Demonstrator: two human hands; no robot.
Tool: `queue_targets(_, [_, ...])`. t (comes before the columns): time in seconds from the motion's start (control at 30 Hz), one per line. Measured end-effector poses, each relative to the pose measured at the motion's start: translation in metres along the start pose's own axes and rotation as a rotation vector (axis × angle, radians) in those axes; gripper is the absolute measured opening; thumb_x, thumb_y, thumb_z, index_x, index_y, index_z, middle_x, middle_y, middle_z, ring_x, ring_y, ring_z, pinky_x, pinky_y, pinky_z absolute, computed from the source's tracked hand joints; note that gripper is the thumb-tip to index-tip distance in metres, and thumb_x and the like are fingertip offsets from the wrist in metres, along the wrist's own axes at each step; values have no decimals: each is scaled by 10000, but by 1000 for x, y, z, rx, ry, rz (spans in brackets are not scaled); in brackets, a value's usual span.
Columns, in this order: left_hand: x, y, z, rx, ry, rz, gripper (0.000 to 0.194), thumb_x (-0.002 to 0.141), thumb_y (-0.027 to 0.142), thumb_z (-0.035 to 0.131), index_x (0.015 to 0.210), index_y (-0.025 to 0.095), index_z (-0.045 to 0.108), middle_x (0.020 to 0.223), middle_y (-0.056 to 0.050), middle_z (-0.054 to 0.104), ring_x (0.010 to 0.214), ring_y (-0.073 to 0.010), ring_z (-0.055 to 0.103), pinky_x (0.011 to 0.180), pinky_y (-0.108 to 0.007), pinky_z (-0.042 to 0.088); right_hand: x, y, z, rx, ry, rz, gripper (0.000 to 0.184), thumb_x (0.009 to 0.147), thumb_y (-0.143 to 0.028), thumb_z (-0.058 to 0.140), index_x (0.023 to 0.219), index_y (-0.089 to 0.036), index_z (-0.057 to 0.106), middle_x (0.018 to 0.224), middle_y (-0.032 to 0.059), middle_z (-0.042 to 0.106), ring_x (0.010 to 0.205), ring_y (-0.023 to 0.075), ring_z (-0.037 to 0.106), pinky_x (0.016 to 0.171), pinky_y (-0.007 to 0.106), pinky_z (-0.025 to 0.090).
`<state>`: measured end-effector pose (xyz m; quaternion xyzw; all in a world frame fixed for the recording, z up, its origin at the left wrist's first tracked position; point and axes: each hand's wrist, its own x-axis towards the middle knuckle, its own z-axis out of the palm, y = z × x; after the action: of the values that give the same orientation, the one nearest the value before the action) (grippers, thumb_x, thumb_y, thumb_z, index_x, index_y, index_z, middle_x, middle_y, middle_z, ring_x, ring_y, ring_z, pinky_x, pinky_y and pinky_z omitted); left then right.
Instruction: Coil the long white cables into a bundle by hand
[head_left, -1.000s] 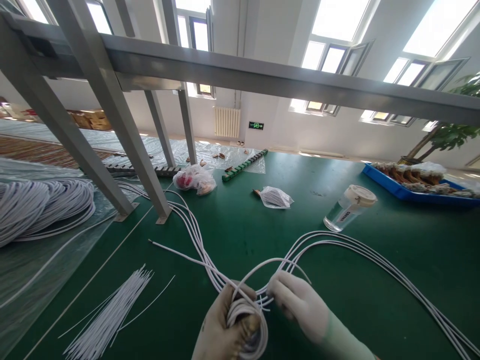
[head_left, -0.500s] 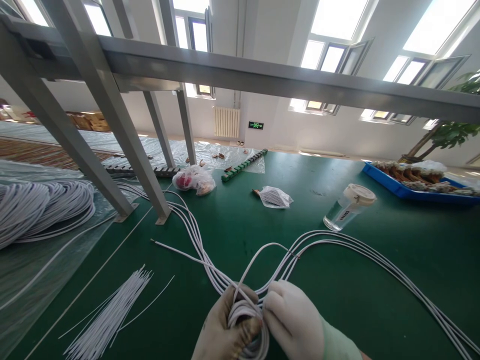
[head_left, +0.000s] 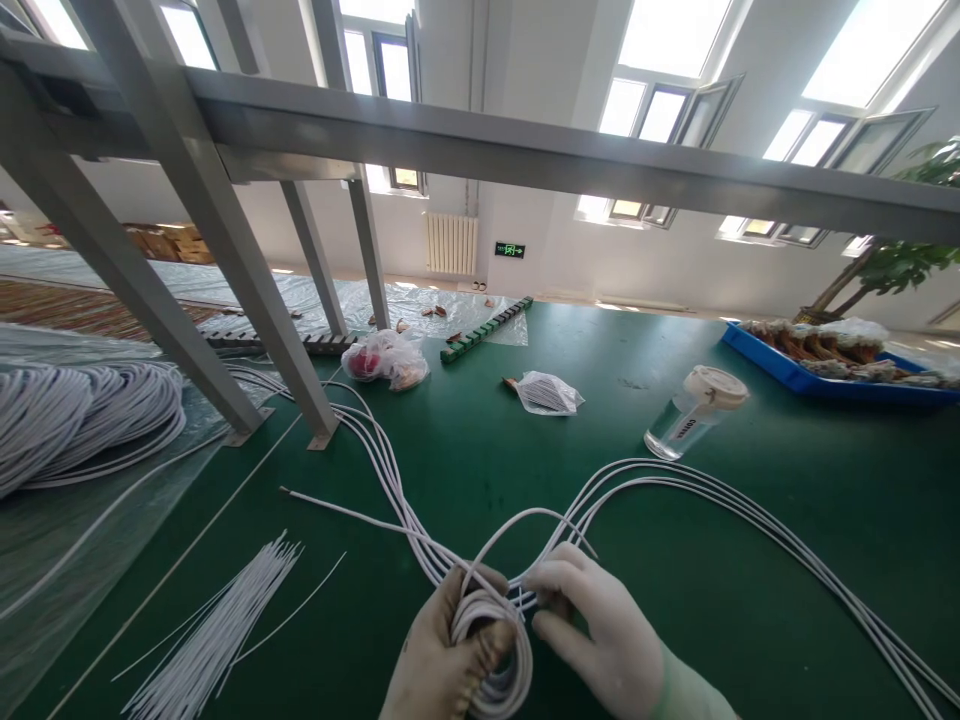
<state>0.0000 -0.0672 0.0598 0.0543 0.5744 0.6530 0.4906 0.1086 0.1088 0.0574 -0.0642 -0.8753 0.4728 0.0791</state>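
My left hand [head_left: 450, 640], in a stained glove, is wrapped round a small coil of white cable [head_left: 504, 690] at the bottom middle. My right hand [head_left: 596, 625], in a pale glove, is just right of the coil. Its thumb and fingers are apart, with the fingertips close to the strands and nothing plainly held. Several white cable lengths [head_left: 694, 480] run from the coil to the right, and others [head_left: 394, 470] run back to the left. One loose cable end points left; another arches over and ends above my right hand.
A bundle of thin white ties [head_left: 217, 630] lies at left, near large cable coils [head_left: 90, 415]. Grey metal frame legs [head_left: 247, 250] stand on the green table [head_left: 712, 620]. A clear bottle [head_left: 694, 412], a plastic packet [head_left: 549, 393] and a blue tray [head_left: 795, 370] sit farther back.
My right hand's fingers have parted from their closed pinch beside the coil. The arched cable end has dropped lower and rightward. My left hand keeps its hold on the coil.
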Motion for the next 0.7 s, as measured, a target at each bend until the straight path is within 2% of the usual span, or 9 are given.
queue_targets(0.07, [1, -1, 0, -17, -19, -1, 606, 680, 582, 868, 1073, 201, 608, 947, -61, 671, 864, -260, 582, 805, -409, 467, -1, 4, 0, -84, -29, -127, 181, 976, -237, 568, 1135, -230, 653, 1031, 75, 622, 857, 216, 586, 725, 350, 492])
queue_targets(0.17, [0, -1, 2, 7, -41, 11, 618, 663, 589, 878, 1061, 195, 617, 944, -64, 677, 873, -262, 595, 835, -414, 461, 1, 10, 2, -245, 4, -258, 161, 1035, -309, 503, 1069, -233, 641, 976, 70, 632, 837, 226, 567, 716, 362, 456])
queue_targets(0.33, [-3, 4, 5, 89, -45, 54, 581, 665, 613, 863, 1011, 201, 645, 923, -55, 668, 902, -267, 583, 874, -418, 440, 0, 8, 12, -316, 27, -298, 228, 1040, -262, 394, 890, -220, 560, 855, 43, 584, 742, 197, 494, 663, 335, 383])
queue_targets(0.4, [-5, 5, 7, 129, -44, 88, 530, 710, 615, 822, 1014, 215, 650, 962, -68, 672, 941, -289, 592, 903, -439, 451, 1, 5, 18, -206, 36, -167, 239, 1017, -270, 380, 824, -221, 511, 824, 36, 547, 733, 197, 478, 667, 340, 375])
queue_targets(0.5, [-8, 2, 12, 301, 22, 183, 311, 803, 471, 755, 1011, 251, 685, 1079, -85, 657, 1018, -317, 594, 939, -450, 456, 5, 1, 24, 108, -52, 264, 228, 931, -324, 471, 722, -232, 460, 727, 6, 488, 707, 189, 475, 665, 332, 394])
queue_targets(0.57, [-9, -3, 14, 419, 52, 262, 179, 827, 388, 710, 962, 269, 719, 1155, -88, 634, 1049, -325, 588, 952, -440, 453, 10, -1, 25, 269, -164, 480, 223, 891, -339, 484, 692, -241, 458, 609, -36, 422, 580, 161, 443, 564, 299, 389])
queue_targets(0.63, [-7, -6, 14, 417, 40, 290, 177, 834, 401, 705, 954, 272, 723, 1167, -90, 632, 1039, -324, 590, 945, -435, 454, 13, -2, 24, 359, -247, 563, 205, 901, -340, 430, 723, -246, 471, 530, -77, 352, 439, 129, 343, 443, 271, 337])
queue_targets(0.7, [-4, -7, 12, 302, 21, 220, 294, 813, 471, 748, 1013, 264, 686, 1089, -84, 660, 994, -316, 601, 924, -442, 457, 11, -3, 20, 409, -246, 606, 223, 935, -350, 383, 748, -253, 455, 511, -98, 315, 396, 116, 271, 399, 260, 288])
